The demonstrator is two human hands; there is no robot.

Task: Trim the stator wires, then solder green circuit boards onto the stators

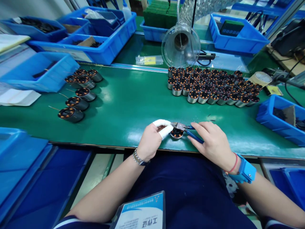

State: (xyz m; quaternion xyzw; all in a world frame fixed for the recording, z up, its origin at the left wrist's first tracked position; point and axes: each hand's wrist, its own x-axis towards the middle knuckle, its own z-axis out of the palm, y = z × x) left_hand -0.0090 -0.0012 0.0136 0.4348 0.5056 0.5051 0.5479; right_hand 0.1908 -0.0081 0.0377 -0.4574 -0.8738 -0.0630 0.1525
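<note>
The right hand [212, 140] is closed around the blue handles of the pliers [180, 126]. The left hand [150, 140] has its white-wrapped thumb and finger drawn nearly together at the pliers' tip; whether anything is pinched there cannot be told. Just under the pliers, near the counter's front edge, sits a wound motor core [177, 135]. The glossy green counter [126, 101] carries dark scraps [212, 120] beyond the right hand, a dense block of cores [206, 85] farther back and a looser cluster [76, 103] at left. Behind stand a clear extraction hood [170, 52] and blue bins [238, 44].
</note>
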